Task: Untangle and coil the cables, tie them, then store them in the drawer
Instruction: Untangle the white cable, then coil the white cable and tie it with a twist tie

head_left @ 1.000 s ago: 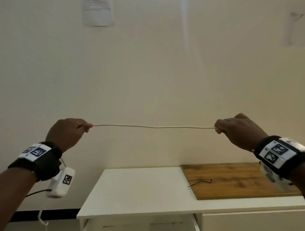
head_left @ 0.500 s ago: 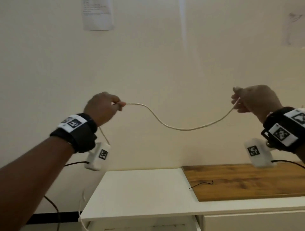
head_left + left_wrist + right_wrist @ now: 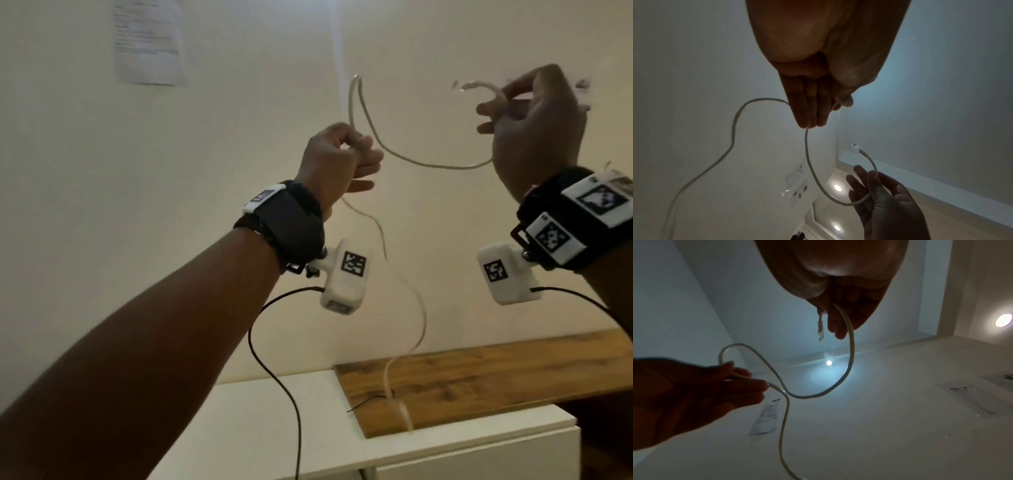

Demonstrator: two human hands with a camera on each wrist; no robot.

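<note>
Wall behind; L hand (image 3: 337, 156) + R hand (image 3: 534, 120) pinch white cable (image 3: 428, 164).

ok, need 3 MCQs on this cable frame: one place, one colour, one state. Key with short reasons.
1. Where does the cable's free tail reach?
A. the wooden board
B. the floor
C. an open drawer

2. What colour is the held cable?
A. black
B. white
C. red

3. How does the cable run between the hands?
A. taut and straight
B. slack, sagging
C. knotted

Key:
1 A, the tail drops from the left hand to the wooden board.
2 B, the white cable reads pale in every view.
3 B, it sags toward the right hand, with the connector free.
</note>
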